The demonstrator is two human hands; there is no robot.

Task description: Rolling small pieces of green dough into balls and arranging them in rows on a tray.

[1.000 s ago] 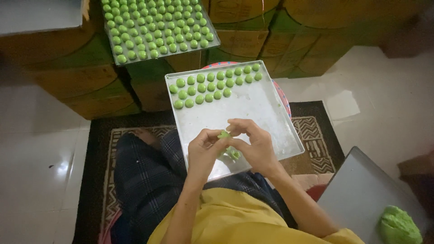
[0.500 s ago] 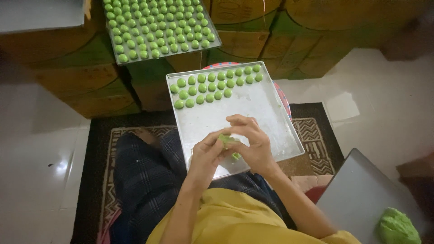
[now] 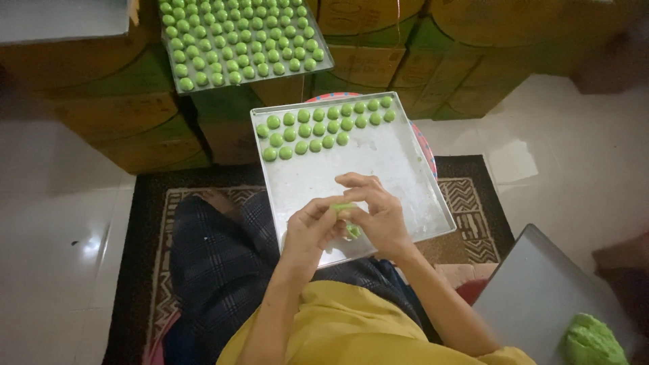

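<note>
Dough piece [image 3: 343, 208], small and green, sits pinched between the left hand [image 3: 309, 230] and right hand [image 3: 378, 215], both sets of fingers closed on it above the near end of a metal tray [image 3: 378, 169]; a second green bit below it seems held too. Farther along the tray lie rows of green balls [image 3: 324, 125], and beyond, a full tray [image 3: 240, 37] rests on cartons [image 3: 101, 101].

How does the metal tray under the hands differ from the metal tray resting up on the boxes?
The square metal tray under the hands carries only about three rows of green dough balls at its far edge, the rest bare; the metal tray on the cardboard boxes is packed. The near tray sits lower, by the lap; the far one sits higher. Both hold similar small round green pieces.
</note>
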